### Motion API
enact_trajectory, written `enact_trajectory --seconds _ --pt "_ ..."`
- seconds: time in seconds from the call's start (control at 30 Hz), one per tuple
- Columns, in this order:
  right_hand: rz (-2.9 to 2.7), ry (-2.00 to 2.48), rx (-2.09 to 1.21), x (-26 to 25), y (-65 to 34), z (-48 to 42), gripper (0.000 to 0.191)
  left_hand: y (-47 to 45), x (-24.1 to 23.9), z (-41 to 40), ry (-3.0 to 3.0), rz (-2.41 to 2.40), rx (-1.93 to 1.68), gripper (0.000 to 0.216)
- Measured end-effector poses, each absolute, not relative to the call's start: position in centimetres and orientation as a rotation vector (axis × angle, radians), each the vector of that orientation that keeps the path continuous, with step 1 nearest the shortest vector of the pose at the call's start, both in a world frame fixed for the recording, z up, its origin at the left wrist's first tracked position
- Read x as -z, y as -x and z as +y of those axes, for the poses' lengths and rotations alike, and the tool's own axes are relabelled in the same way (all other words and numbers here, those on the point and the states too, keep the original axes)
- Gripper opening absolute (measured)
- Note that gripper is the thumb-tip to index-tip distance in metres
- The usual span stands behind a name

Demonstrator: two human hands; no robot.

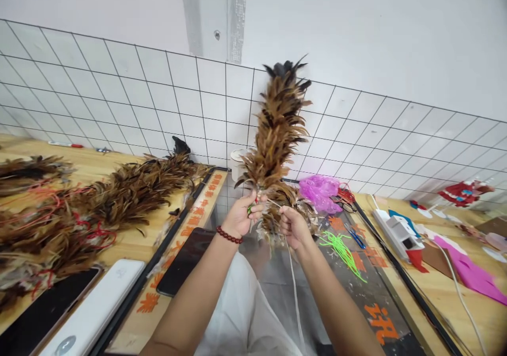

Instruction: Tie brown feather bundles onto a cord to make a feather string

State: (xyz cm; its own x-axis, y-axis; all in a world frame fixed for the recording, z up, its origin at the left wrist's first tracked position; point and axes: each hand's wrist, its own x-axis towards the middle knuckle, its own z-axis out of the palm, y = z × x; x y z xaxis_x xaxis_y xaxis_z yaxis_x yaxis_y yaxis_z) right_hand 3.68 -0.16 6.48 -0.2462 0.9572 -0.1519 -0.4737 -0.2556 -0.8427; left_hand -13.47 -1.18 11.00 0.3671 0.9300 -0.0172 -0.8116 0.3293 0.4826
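Observation:
A feather duster [280,126] with brown and black feathers stands nearly upright in front of me. My left hand [244,216], with a dark red bead bracelet [229,235] at the wrist, is closed around its lower end. Something small and green shows at those fingers. From the duster's base a white string [293,282] runs to my right hand [293,228], which pinches it and keeps it taut; the loose end hangs down over my lap. Behind my hands lie more loose feathers [277,216], partly hidden.
Feather bundles [146,189] tied with red string cover the left table. A black phone [186,261] and a white device [93,308] lie nearby. To the right are a pink plastic bag [320,193], green strings [343,253], blue-handled scissors [355,235] and a power strip [398,234]. Wire mesh [119,102] stands behind.

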Motion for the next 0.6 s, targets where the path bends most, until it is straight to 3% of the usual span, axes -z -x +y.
enact_trajectory --seconds 0.13,0.47,0.6 --pt "-0.910 0.843 -1.604 -6.8 -4.0 -0.7 0.031 13.7 -10.9 -0.9 -0.422 0.350 -1.077 0.017" --pt "-1.435 0.953 -1.398 -7.7 -3.8 -2.6 0.035 12.1 -10.9 -1.5 -0.720 0.590 -1.277 0.037" --pt "-1.248 0.843 -1.629 -8.8 -2.6 -2.1 0.047 11.3 -11.0 -1.8 -0.781 0.648 -1.231 0.041"
